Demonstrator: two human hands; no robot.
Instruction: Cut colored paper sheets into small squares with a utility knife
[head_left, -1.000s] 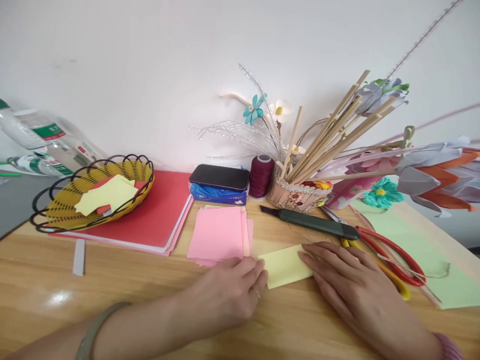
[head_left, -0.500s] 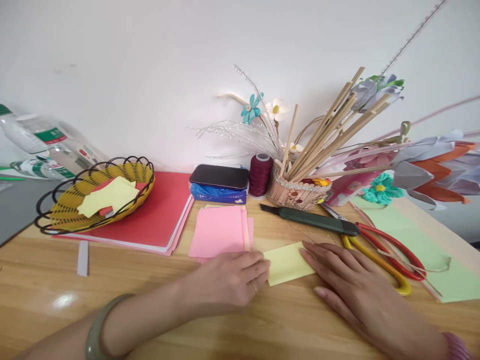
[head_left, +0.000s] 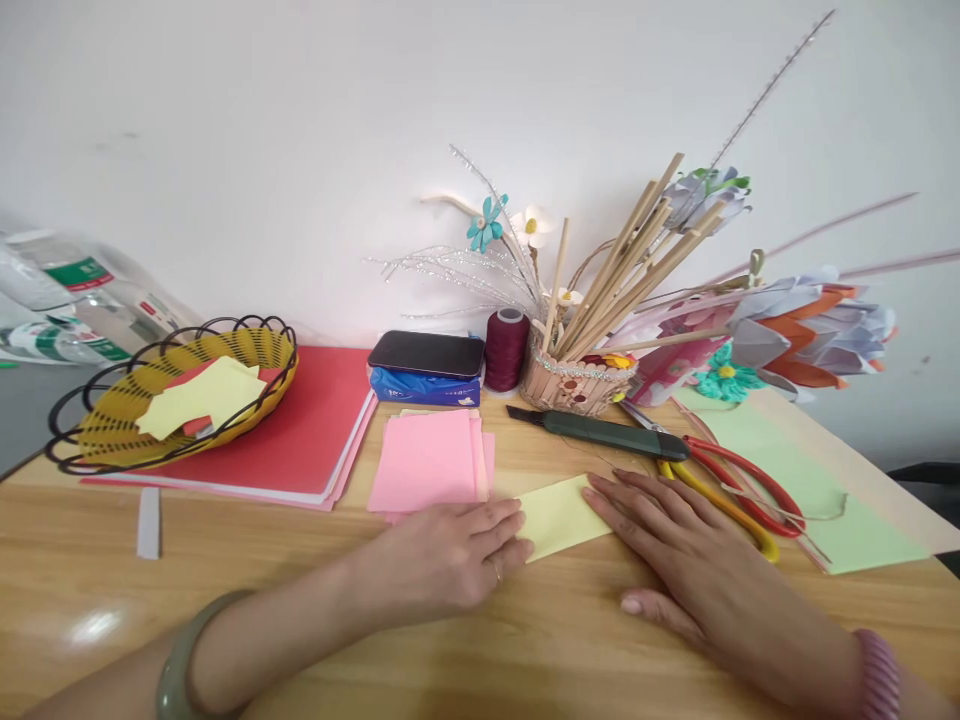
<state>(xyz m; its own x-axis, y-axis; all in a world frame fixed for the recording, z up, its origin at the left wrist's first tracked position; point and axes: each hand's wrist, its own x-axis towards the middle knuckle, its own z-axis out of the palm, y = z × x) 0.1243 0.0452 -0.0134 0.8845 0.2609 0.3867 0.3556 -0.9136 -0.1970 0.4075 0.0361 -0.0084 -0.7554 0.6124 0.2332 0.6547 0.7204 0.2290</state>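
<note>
A strip of pale yellow folded paper [head_left: 564, 516] lies slightly slanted on the wooden table. My left hand [head_left: 454, 555] holds its left end, fingers close together and bent over the edge; the thumb is hidden underneath. Across the right end my right hand [head_left: 686, 565] lies flat, fingers stretched out and the thumb apart on the table. Just behind the left hand is a stack of pink paper squares [head_left: 424, 460]. Scissors with red and yellow handles [head_left: 750, 490] lie beyond the right hand, beside a dark green utility knife [head_left: 611, 432].
A yellow woven basket [head_left: 112, 425] of paper scraps rests on red sheets [head_left: 330, 420]. Behind are a phone [head_left: 427, 353] on a blue packet [head_left: 424, 388], a maroon thread spool [head_left: 506, 350] and a stick-filled holder [head_left: 574, 385]. Green sheets [head_left: 862, 535] lie right.
The view has shifted, so most things sit further left. My right thumb has spread further from the fingers. Both hands stay on the yellow paper.
</note>
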